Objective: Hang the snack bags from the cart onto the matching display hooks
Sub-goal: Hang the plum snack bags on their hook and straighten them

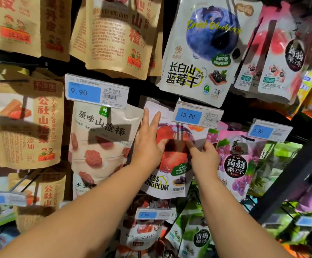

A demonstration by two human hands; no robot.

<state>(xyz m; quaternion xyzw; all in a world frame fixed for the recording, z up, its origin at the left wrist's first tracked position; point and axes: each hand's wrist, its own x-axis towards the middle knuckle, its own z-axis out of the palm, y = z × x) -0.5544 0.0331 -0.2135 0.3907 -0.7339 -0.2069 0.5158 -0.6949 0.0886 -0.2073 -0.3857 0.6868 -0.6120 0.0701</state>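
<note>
Plum bag hanging near centre of view on a display hook, white pouch with red fruit picture and "PLUM" lettering low on its front. Left hand laid flat against bag's left edge at 9 o'clock of the pouch, fingers straight, pointing toward 12 o'clock and slightly spread, thumb tucked against the fruit picture. Right hand at 3 o'clock of the pouch, curled, thumb and forefinger pinching bag's right edge; remaining fingers hidden behind the pouch, so cannot tell their spread. Blue price tag reading 13.80 at 12 o'clock of the bag, overlapping its top. Hawthorn stick bag just beside at 9 o'clock, under a 9.90 tag. Grape konjac jelly bag just beside at 3 o'clock, with a 4.90 tag above it. Dried blueberry bag at 12 o'clock, well above. Brown hawthorn pouches toward 11 o'clock. Lower 9.90 tag at 6 o'clock, beneath the plum bag. Both forearms bare, rising from the bottom edge.
</note>
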